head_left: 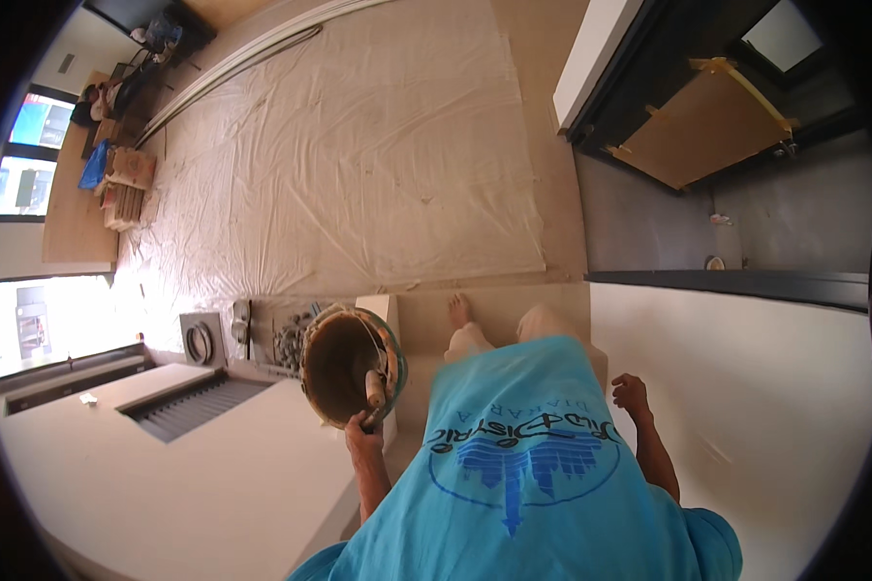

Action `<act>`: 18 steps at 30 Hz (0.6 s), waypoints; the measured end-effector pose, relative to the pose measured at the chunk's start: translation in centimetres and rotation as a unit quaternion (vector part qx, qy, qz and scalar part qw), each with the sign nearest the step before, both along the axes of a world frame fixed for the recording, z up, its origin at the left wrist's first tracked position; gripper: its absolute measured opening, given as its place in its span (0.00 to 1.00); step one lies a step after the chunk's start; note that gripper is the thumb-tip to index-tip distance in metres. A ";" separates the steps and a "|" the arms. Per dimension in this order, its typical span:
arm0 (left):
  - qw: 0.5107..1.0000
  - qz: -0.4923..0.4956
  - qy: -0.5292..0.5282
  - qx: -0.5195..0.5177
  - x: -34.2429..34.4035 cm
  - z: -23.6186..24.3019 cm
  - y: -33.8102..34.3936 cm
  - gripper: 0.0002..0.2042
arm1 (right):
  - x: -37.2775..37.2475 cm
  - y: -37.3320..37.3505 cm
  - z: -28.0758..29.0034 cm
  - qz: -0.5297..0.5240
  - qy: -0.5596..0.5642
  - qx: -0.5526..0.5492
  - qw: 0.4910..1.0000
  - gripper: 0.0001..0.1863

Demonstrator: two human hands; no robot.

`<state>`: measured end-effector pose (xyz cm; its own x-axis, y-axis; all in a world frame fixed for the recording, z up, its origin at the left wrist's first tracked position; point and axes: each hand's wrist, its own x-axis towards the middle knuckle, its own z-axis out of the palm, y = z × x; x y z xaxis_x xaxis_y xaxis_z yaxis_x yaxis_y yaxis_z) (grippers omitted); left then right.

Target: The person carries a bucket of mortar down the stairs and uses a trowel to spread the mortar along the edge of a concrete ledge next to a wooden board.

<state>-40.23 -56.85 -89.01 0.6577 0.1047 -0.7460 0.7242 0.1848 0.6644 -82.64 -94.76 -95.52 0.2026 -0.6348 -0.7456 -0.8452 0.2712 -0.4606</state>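
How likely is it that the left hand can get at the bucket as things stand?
Very likely yes: the left hand is at the rim of the bucket, and nothing visible stands between them.

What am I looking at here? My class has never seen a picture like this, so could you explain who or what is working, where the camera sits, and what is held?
There is no machine: a person in a blue T-shirt works with bare hands. The single picture comes from a wide fisheye camera worn on the head, looking down, so straight edges bend near the rim. Left in the picture is the person's left.

A clear plastic sheet covers much of the floor; a bare foot shows near its edge.

The left hand is at the rim of a dirty bucket, beside a pale handle; its exact grip is too small to tell. The right hand is curled, with nothing visible in it.
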 end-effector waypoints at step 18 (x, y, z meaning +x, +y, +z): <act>0.966 0.254 -0.012 -0.052 -1.4 -4.7 -0.2 0.12 | 14.3 -8.5 -6.2 0.124 -0.096 -0.011 0.988 0.14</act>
<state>-41.60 -57.06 -93.72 0.5581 0.3440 -0.7551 0.5073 0.5786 0.6386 -68.36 -103.27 -101.72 0.4905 -0.5627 -0.6654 -0.7808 0.0553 -0.6223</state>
